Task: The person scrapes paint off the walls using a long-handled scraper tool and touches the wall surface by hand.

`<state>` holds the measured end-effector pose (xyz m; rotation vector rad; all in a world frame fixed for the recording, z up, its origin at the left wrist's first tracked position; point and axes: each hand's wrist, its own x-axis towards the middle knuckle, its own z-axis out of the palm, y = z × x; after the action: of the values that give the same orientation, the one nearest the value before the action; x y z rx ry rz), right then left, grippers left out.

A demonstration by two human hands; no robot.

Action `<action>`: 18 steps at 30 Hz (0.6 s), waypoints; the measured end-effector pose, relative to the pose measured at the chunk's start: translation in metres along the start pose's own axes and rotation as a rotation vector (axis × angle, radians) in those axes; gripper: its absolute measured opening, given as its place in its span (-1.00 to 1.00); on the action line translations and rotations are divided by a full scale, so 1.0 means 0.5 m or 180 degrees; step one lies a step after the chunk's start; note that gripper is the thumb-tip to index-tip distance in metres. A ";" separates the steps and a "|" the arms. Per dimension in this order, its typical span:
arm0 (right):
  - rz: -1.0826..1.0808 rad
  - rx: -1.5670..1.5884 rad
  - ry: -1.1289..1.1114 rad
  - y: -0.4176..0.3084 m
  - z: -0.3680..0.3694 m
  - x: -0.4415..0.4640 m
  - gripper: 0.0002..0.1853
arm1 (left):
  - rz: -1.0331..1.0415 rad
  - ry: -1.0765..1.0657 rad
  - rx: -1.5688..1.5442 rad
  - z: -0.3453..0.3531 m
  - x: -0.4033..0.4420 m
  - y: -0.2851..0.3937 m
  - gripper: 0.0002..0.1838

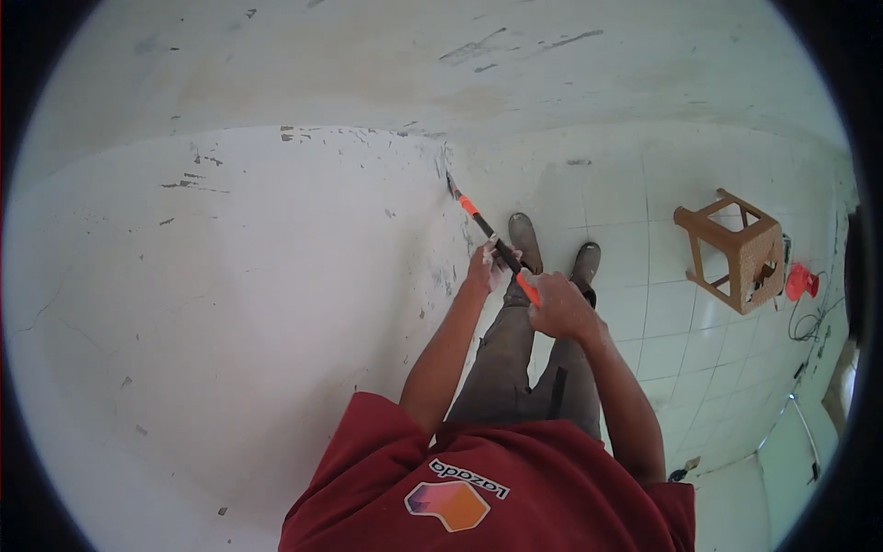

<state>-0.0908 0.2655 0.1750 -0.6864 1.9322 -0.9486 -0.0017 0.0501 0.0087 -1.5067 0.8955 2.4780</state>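
Observation:
A long-handled scraper (484, 225), black with orange sections, runs slantwise across the middle of the view. Its dark head lies against the scuffed corner of the white wall (303, 239). My left hand (489, 265) is closed round the black middle of the handle, with whitish dust on the fingers. Lower down, my right hand (559, 305) grips the orange end of the same handle. Grey marks and chipped patches show on the wall around the scraper's head.
A brown plastic stool (740, 244) lies on its side on the tiled floor (621, 253) at the right. Beside it are a red object (801, 282) and a thin cable (808, 326). My two shoes stand on the tiles just beyond my hands.

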 end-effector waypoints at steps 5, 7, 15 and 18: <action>-0.0067 -0.0034 0.0188 0.007 0.024 0.007 -0.73 | 0.0179 -0.0020 0.0137 -0.004 0.003 0.013 -0.67; -0.0068 -0.0120 0.0263 0.010 0.055 -0.008 -0.71 | 0.0166 -0.0138 0.0058 -0.033 0.003 -0.012 -0.67; 0.0230 -0.0069 -0.0278 -0.057 0.103 -0.029 -0.37 | 0.0070 0.0424 0.0109 -0.068 -0.062 -0.009 -0.69; 0.0041 0.0193 -0.0084 -0.023 0.063 -0.034 -0.28 | 0.0127 0.0485 0.0116 -0.021 -0.044 -0.012 -0.71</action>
<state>-0.0539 0.2608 0.1814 -0.6478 1.8749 -0.9813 0.0198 0.0540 0.0213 -1.7005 0.9980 2.3853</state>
